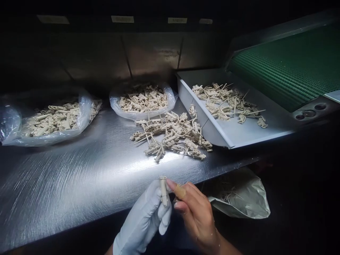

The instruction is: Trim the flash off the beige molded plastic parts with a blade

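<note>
My left hand [145,219], in a white glove, is closed around a small beige plastic part [163,189] that stands upright at the table's front edge. My bare right hand [195,212] pinches the same part from the right with fingertips against its top. A loose pile of beige moulded parts [172,136], still on their sprues, lies on the steel table [79,177] just beyond both hands.
Two clear bags of separated beige parts sit at the back, one at the left [53,118] and one in the middle [143,101]. A grey chute tray [233,131] holds more parts below a green conveyor belt [287,67]. A crumpled bag [241,198] hangs below the table edge.
</note>
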`<action>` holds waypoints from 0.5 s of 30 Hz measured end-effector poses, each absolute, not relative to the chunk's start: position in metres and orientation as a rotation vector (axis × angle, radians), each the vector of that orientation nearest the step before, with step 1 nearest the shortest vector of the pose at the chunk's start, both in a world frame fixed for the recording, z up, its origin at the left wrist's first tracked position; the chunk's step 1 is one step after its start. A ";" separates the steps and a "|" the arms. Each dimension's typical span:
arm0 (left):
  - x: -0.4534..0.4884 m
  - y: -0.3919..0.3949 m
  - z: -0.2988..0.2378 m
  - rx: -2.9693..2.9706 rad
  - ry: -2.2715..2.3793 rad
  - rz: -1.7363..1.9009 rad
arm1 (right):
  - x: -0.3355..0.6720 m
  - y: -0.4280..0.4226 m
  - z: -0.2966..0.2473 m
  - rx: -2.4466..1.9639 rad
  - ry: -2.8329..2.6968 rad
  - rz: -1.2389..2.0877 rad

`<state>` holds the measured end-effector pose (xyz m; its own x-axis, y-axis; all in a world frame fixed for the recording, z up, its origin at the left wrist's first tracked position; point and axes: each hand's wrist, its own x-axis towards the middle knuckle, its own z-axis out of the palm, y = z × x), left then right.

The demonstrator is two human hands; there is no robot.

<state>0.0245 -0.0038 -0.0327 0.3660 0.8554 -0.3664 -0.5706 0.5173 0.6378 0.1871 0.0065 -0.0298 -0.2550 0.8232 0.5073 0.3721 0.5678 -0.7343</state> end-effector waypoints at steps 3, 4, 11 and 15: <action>0.023 -0.001 -0.036 0.424 0.693 0.928 | 0.190 0.008 -0.031 -1.064 -1.745 0.698; 0.023 -0.001 -0.037 0.448 0.703 0.922 | 0.190 0.009 -0.031 -1.063 -1.738 0.716; 0.031 -0.003 -0.040 0.540 0.570 0.759 | 0.188 0.012 -0.030 -0.925 -1.660 0.833; 0.030 0.000 -0.032 0.487 0.582 0.640 | 0.187 0.011 -0.028 -0.931 -1.638 0.838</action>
